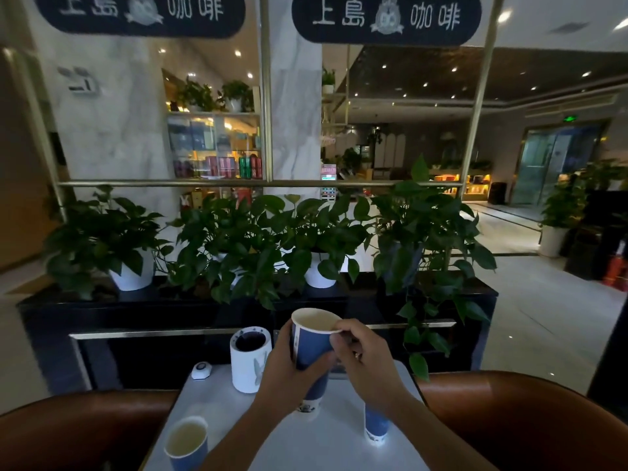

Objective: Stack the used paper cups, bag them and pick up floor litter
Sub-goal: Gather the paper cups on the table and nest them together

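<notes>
A stack of blue paper cups (311, 345) stands tilted above the white table (316, 443). My left hand (289, 372) grips the stack around its middle. My right hand (365, 351) pinches the white rim of the top cup with thumb and fingers. A single blue cup (186, 443) stands open at the table's near left. Another blue cup (376, 423) stands under my right forearm, partly hidden.
A white cylindrical holder (249, 360) and a small white call button (201, 370) sit at the table's far end. Brown leather seats (530, 419) flank the table. A black planter ledge (85, 311) with several potted plants runs behind. Tiled floor opens to the right.
</notes>
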`<action>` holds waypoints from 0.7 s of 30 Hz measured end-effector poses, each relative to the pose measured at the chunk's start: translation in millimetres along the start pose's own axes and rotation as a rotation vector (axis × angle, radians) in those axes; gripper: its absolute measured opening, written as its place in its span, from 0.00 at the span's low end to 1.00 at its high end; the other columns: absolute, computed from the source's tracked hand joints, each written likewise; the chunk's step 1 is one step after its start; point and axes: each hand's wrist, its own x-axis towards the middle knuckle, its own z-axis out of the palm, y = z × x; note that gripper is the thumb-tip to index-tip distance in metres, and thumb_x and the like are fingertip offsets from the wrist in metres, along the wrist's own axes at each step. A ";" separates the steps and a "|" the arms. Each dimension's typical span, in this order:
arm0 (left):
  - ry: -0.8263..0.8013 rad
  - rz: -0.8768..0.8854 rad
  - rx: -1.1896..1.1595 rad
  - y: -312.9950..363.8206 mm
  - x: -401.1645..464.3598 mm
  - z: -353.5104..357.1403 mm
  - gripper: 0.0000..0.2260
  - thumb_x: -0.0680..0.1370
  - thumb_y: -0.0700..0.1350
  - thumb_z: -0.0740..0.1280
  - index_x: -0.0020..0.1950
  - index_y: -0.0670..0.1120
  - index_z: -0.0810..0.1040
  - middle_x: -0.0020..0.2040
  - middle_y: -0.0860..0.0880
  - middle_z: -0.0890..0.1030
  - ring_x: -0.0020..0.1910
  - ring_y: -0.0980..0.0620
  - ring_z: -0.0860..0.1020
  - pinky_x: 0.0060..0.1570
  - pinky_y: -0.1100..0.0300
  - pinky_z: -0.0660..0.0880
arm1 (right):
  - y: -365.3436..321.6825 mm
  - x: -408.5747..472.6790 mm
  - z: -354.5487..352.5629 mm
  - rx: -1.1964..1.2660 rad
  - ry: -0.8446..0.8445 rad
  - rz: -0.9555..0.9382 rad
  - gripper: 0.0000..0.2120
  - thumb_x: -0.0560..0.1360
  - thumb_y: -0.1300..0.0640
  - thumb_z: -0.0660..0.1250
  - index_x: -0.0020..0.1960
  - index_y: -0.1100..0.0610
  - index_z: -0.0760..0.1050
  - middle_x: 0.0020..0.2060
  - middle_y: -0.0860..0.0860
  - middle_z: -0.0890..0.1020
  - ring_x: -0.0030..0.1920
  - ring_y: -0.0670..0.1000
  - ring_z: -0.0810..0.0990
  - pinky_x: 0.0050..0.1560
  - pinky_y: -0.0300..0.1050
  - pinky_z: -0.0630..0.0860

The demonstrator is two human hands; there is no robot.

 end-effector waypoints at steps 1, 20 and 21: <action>0.013 -0.007 -0.011 -1.0 1.9 -0.7 0.37 0.63 0.63 0.77 0.67 0.51 0.71 0.56 0.53 0.82 0.53 0.59 0.81 0.49 0.61 0.81 | 0.6 1.1 0.7 0.011 -0.006 -0.005 0.04 0.79 0.55 0.64 0.52 0.51 0.77 0.43 0.45 0.82 0.44 0.47 0.82 0.42 0.40 0.80; 0.012 -0.270 0.074 -66.1 2.8 21.1 0.37 0.58 0.60 0.81 0.63 0.52 0.74 0.54 0.54 0.83 0.49 0.55 0.81 0.44 0.63 0.78 | 80.1 -14.7 14.3 -0.038 -0.074 0.203 0.10 0.81 0.51 0.59 0.59 0.44 0.76 0.53 0.41 0.82 0.53 0.41 0.80 0.50 0.34 0.77; 0.008 -0.290 0.067 -72.9 0.9 22.5 0.39 0.56 0.62 0.80 0.63 0.52 0.74 0.55 0.53 0.83 0.50 0.53 0.81 0.46 0.59 0.79 | 88.4 -17.8 14.2 -0.043 -0.077 0.229 0.10 0.81 0.52 0.59 0.59 0.44 0.75 0.53 0.40 0.82 0.53 0.40 0.80 0.49 0.31 0.76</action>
